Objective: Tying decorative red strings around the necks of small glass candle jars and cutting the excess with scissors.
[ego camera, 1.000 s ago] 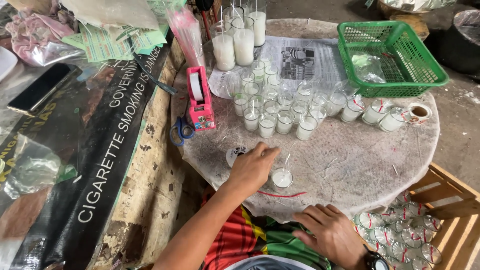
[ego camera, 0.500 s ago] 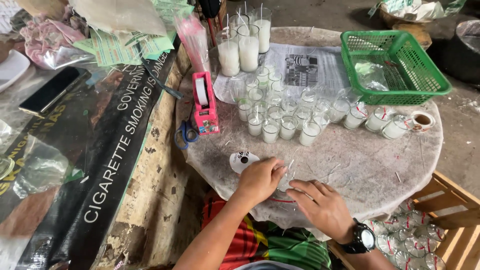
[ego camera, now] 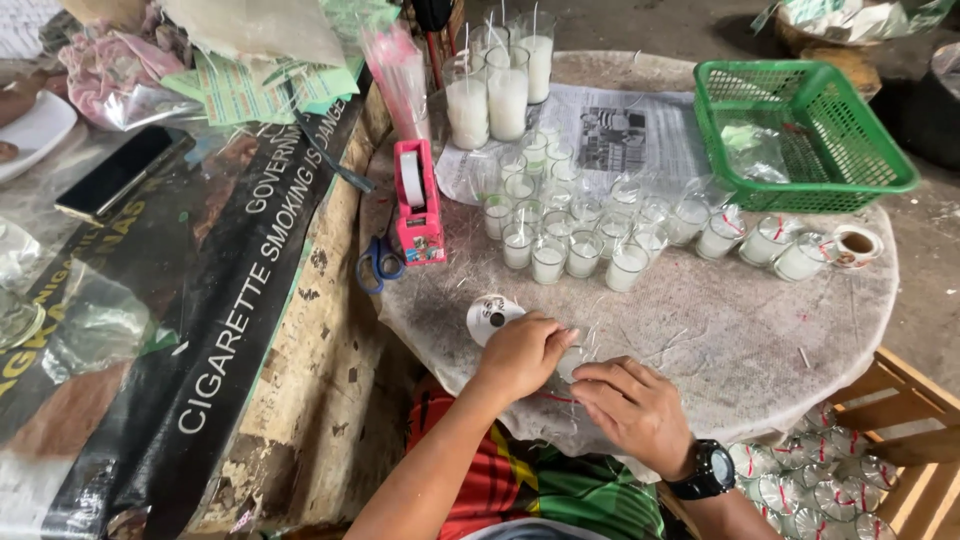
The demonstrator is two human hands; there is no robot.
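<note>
small candle cup at near table edge, pinched between curled fingers of left hand and right hand, mid-wrapping; wrapped cups heaped below, bare filled cups waiting.

White candles in clear glasses, a green basket, pink tape dispenser, blue-handled scissors, grey mottled table.
</note>
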